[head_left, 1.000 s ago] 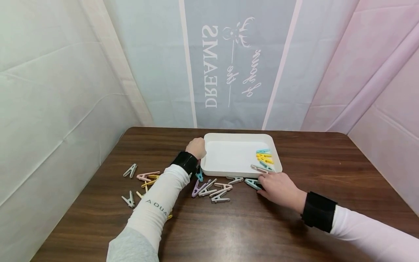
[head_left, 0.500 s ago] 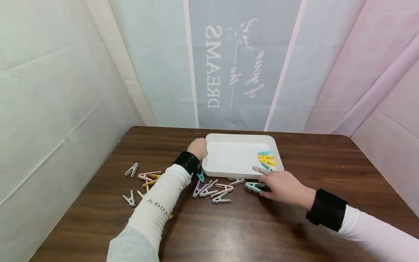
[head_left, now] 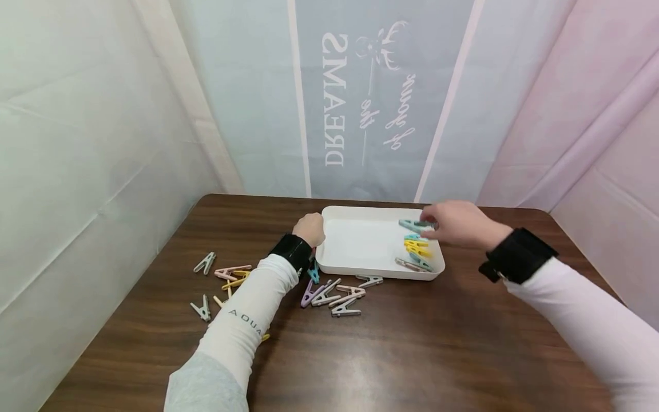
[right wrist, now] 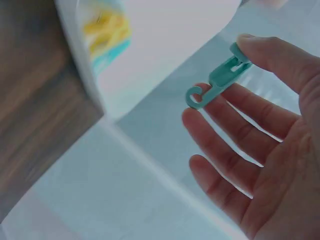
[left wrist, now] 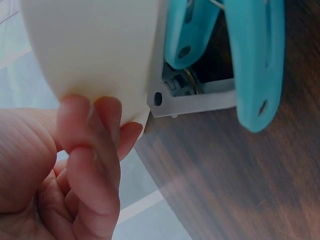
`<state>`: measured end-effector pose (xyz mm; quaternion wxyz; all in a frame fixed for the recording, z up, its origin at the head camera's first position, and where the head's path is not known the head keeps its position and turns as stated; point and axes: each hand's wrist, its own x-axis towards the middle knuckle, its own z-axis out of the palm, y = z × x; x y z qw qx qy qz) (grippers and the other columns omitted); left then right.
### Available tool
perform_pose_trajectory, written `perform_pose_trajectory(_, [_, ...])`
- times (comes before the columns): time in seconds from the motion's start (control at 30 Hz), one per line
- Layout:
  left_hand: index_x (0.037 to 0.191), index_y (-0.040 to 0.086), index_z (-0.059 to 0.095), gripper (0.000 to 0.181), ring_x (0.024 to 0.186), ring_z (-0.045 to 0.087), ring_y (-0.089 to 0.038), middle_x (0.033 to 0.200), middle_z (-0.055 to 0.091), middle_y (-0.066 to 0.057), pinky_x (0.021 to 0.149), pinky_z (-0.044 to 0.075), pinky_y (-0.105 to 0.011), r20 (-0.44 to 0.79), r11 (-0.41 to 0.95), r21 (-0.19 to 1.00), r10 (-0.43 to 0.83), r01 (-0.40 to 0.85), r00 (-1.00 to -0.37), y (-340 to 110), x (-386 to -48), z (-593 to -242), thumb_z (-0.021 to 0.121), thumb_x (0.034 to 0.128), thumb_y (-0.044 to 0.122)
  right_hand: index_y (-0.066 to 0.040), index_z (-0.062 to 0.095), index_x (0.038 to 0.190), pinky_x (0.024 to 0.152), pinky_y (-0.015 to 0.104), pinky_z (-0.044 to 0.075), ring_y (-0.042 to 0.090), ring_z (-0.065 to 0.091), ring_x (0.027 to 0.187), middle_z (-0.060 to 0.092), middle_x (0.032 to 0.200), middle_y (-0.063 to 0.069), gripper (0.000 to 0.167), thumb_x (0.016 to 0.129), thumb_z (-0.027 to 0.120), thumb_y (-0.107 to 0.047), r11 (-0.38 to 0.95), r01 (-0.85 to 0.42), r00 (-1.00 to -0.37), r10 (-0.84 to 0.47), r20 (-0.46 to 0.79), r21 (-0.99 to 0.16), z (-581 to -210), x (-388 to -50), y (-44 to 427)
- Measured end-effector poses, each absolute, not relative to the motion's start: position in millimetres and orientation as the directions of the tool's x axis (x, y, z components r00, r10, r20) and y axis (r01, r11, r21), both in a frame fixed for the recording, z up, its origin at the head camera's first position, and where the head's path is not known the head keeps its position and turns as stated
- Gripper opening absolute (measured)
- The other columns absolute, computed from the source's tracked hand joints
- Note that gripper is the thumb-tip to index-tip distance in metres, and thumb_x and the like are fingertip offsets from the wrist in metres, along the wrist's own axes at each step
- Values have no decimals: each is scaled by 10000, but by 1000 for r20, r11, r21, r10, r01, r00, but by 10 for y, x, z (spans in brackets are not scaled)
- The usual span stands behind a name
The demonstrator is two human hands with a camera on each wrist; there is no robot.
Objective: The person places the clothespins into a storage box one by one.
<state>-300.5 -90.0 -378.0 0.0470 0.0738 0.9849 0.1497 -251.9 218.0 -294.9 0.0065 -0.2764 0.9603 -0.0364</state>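
My right hand point(head_left: 460, 224) pinches a teal clothespin point(right wrist: 225, 75) between thumb and fingers, above the right end of the white tray point(head_left: 360, 269). In the right wrist view that hand point(right wrist: 260, 125) has its other fingers spread. Under it in the tray lie yellow clothespins point(head_left: 418, 244), light blue and teal ones, and a greyish one point(head_left: 410, 265). My left hand point(head_left: 309, 229) grips the tray's left edge; the left wrist view shows its fingers point(left wrist: 90, 145) pinching the white wall point(left wrist: 95, 55), beside a bright teal clothespin point(left wrist: 255, 60) and a grey one.
In front of the tray lie a purple clothespin point(head_left: 312, 293), a grey one point(head_left: 346, 309) and several others. More are scattered at the left, among them a pink one point(head_left: 231, 272) and a grey one point(head_left: 205, 263), some partly behind the left forearm. Curtains stand behind the table point(head_left: 391, 355).
My right hand has picked up the teal clothespin from in front of the tray and carried it up and back over the tray's right end. My left hand stays at the tray's edge.
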Motion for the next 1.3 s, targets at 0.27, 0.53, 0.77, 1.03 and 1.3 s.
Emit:
perform_pose_trajectory(0.27, [1065,-44,666,189,682,531,-223,944,643,-163,595,456,-317,-80,939,315,173,140,-982,-906,-3014,-3746,528,943,0,-17,698,1062,737,445,506,258,625,816,684,970,118,280,843,748,-183,841,-538,-843,-536,-47,56,-3058,-3005,2104])
perform_pose_trajectory(0.53, [1039,-36,667,177,673,543,-233,919,638,-163,597,444,-318,-81,937,322,172,137,-982,-932,-3035,-3771,519,947,-7,-12,685,994,725,429,504,253,609,773,657,901,101,212,820,768,-99,826,-555,-832,-550,-74,101,-3302,-3238,1954])
perform_pose_trajectory(0.77, [1078,-38,664,195,744,595,-252,1013,653,-175,639,491,-331,-87,940,310,176,141,-981,-933,-3071,-3809,531,945,12,-16,672,938,715,420,495,249,588,740,641,851,90,157,818,761,-65,828,-554,-832,-547,-94,86,-3475,-3292,1987])
perform_pose_trajectory(1.03, [1057,-33,666,178,727,572,-239,972,650,-159,637,479,-330,-92,939,318,164,127,-982,-919,-3038,-3777,539,939,6,-4,681,938,724,420,494,247,576,730,647,858,103,159,815,764,-60,851,-519,-853,-509,-118,82,-3546,-3316,2037])
perform_pose_trajectory(1.3, [1024,-34,670,169,703,556,-228,935,645,-150,624,467,-324,-87,936,322,177,140,-980,-922,-3050,-3773,528,938,-2,-3,699,979,741,426,507,249,602,763,662,892,111,193,814,774,-69,855,-507,-859,-491,-142,107,-3575,-3346,2047])
